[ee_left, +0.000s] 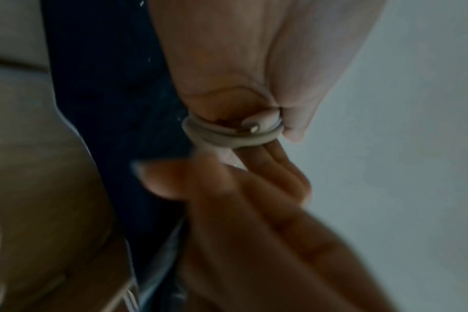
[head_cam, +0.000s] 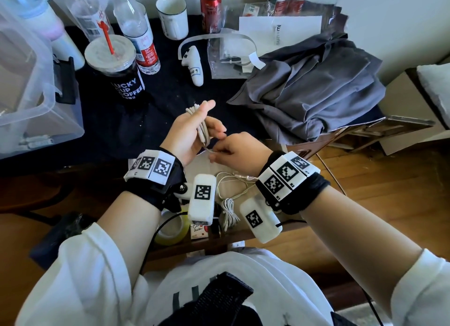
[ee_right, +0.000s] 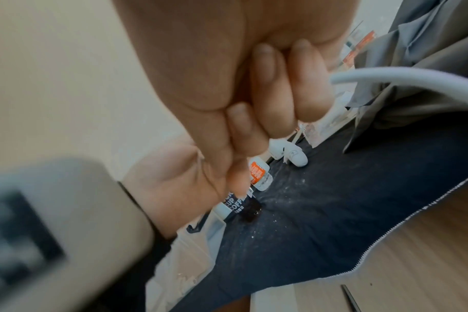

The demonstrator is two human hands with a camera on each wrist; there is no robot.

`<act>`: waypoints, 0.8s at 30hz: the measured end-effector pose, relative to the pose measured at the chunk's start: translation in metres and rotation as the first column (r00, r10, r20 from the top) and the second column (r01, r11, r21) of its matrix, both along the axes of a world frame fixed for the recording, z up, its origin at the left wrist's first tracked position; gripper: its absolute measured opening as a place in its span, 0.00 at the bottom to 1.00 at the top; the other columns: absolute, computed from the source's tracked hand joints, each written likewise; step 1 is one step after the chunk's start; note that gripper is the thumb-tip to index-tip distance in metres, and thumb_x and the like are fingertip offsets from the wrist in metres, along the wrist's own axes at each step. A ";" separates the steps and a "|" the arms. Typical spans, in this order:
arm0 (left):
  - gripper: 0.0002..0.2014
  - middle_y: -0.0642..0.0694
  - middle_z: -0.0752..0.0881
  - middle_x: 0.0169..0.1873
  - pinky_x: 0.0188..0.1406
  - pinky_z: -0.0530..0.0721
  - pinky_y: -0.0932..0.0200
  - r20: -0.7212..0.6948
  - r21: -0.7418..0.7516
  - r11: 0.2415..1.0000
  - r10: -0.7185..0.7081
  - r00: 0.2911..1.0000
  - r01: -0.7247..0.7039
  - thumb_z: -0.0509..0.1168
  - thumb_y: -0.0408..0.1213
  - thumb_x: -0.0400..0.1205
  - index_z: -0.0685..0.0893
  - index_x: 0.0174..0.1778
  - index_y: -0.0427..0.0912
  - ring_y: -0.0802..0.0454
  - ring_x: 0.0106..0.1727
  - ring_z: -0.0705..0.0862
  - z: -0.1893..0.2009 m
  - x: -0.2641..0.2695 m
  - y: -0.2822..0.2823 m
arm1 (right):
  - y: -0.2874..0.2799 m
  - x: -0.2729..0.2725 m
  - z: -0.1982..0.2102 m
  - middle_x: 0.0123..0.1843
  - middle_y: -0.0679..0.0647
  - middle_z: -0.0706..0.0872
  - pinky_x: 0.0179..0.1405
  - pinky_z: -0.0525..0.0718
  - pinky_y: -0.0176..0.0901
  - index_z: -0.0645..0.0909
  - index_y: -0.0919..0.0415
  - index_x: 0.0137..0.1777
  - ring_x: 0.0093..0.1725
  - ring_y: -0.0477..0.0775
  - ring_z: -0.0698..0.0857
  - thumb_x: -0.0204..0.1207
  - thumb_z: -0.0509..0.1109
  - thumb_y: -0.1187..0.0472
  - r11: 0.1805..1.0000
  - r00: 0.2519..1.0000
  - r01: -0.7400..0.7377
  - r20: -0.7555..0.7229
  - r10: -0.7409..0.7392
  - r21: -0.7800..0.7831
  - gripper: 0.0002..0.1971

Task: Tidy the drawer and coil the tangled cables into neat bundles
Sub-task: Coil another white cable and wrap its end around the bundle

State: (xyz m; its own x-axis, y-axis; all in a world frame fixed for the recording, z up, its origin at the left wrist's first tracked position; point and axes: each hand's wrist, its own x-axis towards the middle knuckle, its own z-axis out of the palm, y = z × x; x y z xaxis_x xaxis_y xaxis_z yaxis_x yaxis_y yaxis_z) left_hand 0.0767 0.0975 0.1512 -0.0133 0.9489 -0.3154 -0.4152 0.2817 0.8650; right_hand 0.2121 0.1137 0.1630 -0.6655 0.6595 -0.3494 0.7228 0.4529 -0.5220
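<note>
Fingers (head_cam: 214, 128) of left hand (head_cam: 192, 133) wrapped by coiled white cable (head_cam: 203, 131), thumb pinning loops, centre of frame over dark bench cloth (head_cam: 170, 92); right hand (head_cam: 239, 148) just beside, pinching cable's loose tail; second white cable (head_cam: 227, 212) bundled in open drawer (head_cam: 304, 150), lower centre

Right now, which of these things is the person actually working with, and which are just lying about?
In the job:
- pale grey cable coiled around the left hand
- left hand
- right hand
- loose white cables in the open drawer

Lying about:
- black coffee cup with red straw
- red drinks can
- crumpled grey cloth
- clear plastic box
</note>
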 end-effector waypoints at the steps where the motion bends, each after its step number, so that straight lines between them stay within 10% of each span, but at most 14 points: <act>1: 0.19 0.48 0.88 0.28 0.40 0.86 0.63 -0.028 -0.017 1.000 -0.015 0.999 0.014 0.50 0.42 0.88 0.70 0.73 0.39 0.56 0.30 0.86 -0.002 -0.001 -0.002 | 0.000 0.001 0.002 0.34 0.51 0.79 0.45 0.77 0.46 0.84 0.62 0.47 0.39 0.50 0.76 0.80 0.63 0.52 1.000 1.000 0.002 -0.014 -0.002 0.021 0.14; 8: 0.09 0.49 0.88 0.28 0.28 0.81 0.66 -0.138 -0.115 0.984 -0.149 0.979 0.134 0.54 0.41 0.87 0.79 0.52 0.44 0.59 0.26 0.84 -0.003 0.002 -0.007 | 0.006 0.007 0.009 0.33 0.48 0.84 0.42 0.79 0.48 0.83 0.51 0.34 0.31 0.45 0.74 0.76 0.69 0.54 0.999 0.992 0.033 -0.123 -0.028 0.037 0.10; 13: 0.31 0.44 0.80 0.15 0.38 0.82 0.51 -0.310 -0.171 0.929 -0.368 0.877 0.330 0.46 0.42 0.89 0.85 0.25 0.39 0.53 0.17 0.78 -0.008 0.008 -0.011 | 0.014 0.008 0.013 0.28 0.44 0.83 0.45 0.83 0.50 0.82 0.47 0.31 0.36 0.46 0.82 0.65 0.79 0.53 0.987 0.965 0.137 -0.237 -0.113 0.086 0.08; 17: 0.47 0.51 0.64 0.07 0.28 0.80 0.59 -0.057 -0.208 0.832 -0.536 0.842 0.515 0.28 0.64 0.80 0.86 0.50 0.33 0.57 0.09 0.60 -0.012 0.005 -0.010 | 0.025 0.015 0.012 0.33 0.50 0.89 0.44 0.84 0.39 0.86 0.57 0.35 0.36 0.43 0.86 0.65 0.79 0.59 0.956 0.864 0.292 -0.431 -0.262 0.005 0.05; 24: 0.33 0.57 0.64 0.06 0.26 0.77 0.66 0.263 0.040 0.887 -0.454 0.851 0.461 0.41 0.53 0.85 0.90 0.50 0.38 0.63 0.09 0.60 0.006 -0.009 -0.010 | 0.030 0.021 -0.010 0.29 0.48 0.87 0.39 0.79 0.40 0.84 0.47 0.35 0.32 0.40 0.81 0.77 0.68 0.59 0.915 0.802 0.394 -0.451 -0.390 -0.091 0.11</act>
State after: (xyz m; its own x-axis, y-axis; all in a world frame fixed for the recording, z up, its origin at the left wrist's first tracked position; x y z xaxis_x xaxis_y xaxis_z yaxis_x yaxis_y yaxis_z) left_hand 0.0681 0.0872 0.1573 0.5049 0.8199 -0.2698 -0.4410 0.5138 0.7359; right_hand 0.2335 0.1441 0.1529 -0.4309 0.8997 -0.0696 0.5244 0.1869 -0.8307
